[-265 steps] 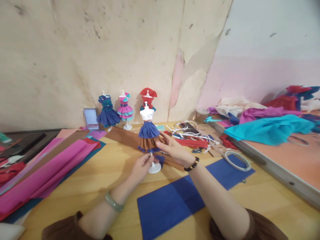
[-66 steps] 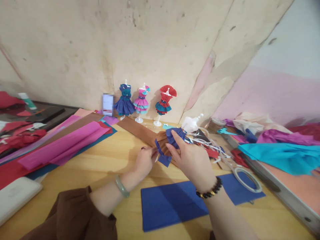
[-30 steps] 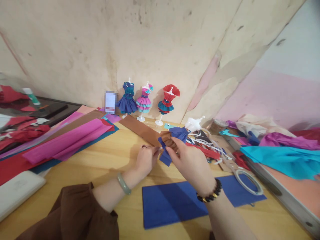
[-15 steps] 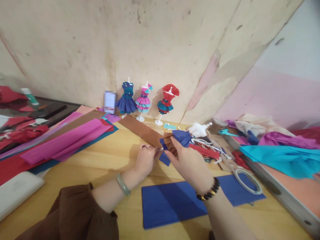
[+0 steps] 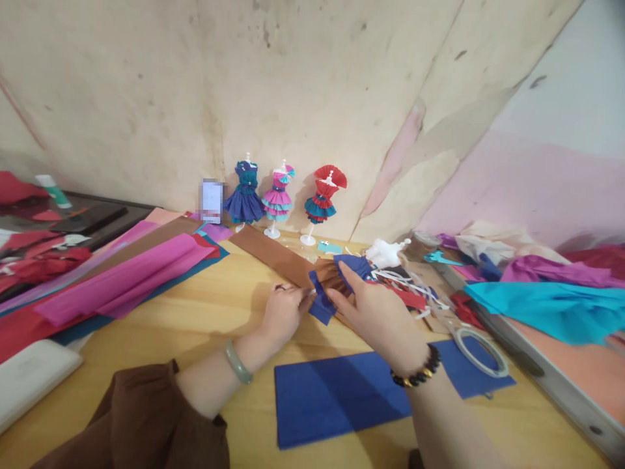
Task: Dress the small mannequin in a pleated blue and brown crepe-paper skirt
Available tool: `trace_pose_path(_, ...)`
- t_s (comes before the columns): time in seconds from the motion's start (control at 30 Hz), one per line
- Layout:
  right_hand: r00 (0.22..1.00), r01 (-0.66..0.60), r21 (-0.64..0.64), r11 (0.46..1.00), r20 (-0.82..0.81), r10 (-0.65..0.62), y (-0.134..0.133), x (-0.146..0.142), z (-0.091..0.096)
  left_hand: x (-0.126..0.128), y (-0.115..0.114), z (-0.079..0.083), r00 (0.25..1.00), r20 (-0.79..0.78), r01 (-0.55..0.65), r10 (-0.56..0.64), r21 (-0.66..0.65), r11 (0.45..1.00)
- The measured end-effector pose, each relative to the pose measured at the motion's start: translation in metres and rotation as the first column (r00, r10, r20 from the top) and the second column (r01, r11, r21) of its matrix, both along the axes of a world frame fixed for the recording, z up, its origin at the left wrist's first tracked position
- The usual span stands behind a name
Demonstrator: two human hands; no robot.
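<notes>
My left hand [image 5: 286, 312] is closed in a pinch, a thin white strip [image 5: 312, 292] showing at its fingertips. Against those fingertips lies a short blue paper strip [image 5: 323, 305]. Over gathered brown and blue paper, shaped like a small skirt [image 5: 355, 266], reaches my right hand [image 5: 378, 316]. Its thumb and index finger are apart, and its other fingers are partly hidden. The white doll-size dress form [image 5: 388, 253] lies on its side just beyond the blue gathers. Behind my left hand stretches a flat brown paper strip [image 5: 271, 253].
Folded blue paper [image 5: 336, 400] lies in front, with a tape roll [image 5: 481, 352] on its right end. Three dressed mini mannequins, one in red and teal [image 5: 322, 198], stand by the wall near a phone [image 5: 211, 200]. Coloured sheets [image 5: 127, 277] lie left; a paper-filled tray [image 5: 547, 368] sits right.
My right thumb and index finger have spread and moved off the white strip, slightly to the right. The blue strip now shows more fully. My left hand keeps its pinch.
</notes>
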State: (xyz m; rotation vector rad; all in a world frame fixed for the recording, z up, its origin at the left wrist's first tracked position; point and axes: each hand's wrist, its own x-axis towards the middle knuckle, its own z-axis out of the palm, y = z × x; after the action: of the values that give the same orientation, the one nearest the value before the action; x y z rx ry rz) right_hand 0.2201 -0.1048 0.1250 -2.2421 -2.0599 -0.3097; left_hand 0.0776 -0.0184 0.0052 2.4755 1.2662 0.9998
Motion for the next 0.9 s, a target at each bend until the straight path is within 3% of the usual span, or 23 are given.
trace_pose_path(0.13, 0.999, -0.011, -0.060, 0.998, -0.034, 0.009, -0.001, -0.006, -0.001, -0.001, -0.001, 0.003, 1.000, 0.028, 0.015, -0.014, -0.021, 1.000)
trace_pose_path(0.23, 0.981, -0.136, -0.094, 0.986, -0.153, 0.121, -0.006, -0.007, 0.002, -0.002, -0.001, 0.003, 0.998, 0.062, 0.028, -0.025, -0.051, 0.998)
trace_pose_path(0.37, 0.849, -0.401, -0.121, 0.908, -0.423, 0.318, -0.017, -0.007, 0.008, -0.002, 0.004, -0.004, 0.989, 0.140, 0.072, -0.055, -0.123, 0.990)
trace_pose_path(0.47, 0.739, -0.519, -0.179, 0.836, -0.585, 0.334, -0.024, -0.008, 0.012, 0.001, 0.008, -0.010, 0.972, 0.222, 0.115, -0.074, -0.179, 0.977)
trace_pose_path(0.63, 0.708, -0.555, -0.198, 0.808, -0.622, 0.334, -0.020, -0.008, 0.010, 0.001, 0.014, -0.012, 0.946, 0.322, 0.122, -0.037, -0.246, 0.962)
trace_pose_path(0.9, 0.752, -0.531, -0.230, 0.815, -0.571, 0.329, -0.009, -0.003, 0.000, -0.026, 0.045, -0.008, 0.935, 0.345, 0.009, 0.076, -0.239, 0.971)
